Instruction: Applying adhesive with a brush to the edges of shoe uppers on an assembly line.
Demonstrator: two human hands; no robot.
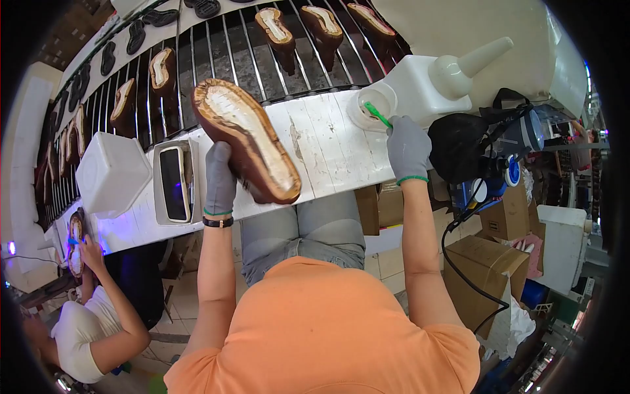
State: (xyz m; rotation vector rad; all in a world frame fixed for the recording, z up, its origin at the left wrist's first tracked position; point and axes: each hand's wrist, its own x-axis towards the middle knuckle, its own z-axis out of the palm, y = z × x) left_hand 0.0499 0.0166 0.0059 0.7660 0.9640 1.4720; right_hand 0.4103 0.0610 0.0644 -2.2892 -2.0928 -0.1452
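My left hand point(220, 176), in a grey glove, is closed round the side of a brown shoe upper point(244, 141). The upper is tilted with its underside facing up, showing a pale middle and a tan folded rim. Grey-gloved too, my right hand point(408, 148) grips a green-handled brush point(377, 114). The brush's lower end is inside a whitish translucent cup point(359, 113) on the white bench; the bristles cannot be made out. Right behind the cup stands a white plastic bottle point(430, 85) with a long spout.
Several similar uppers point(274, 29) lie underside up on a metal roller rack point(230, 52) beyond the bench point(321, 131). A white container point(113, 174) and a tray with a phone point(174, 184) are at left. A co-worker's hand point(90, 253) holds another shoe. A black bag point(456, 148) is at right.
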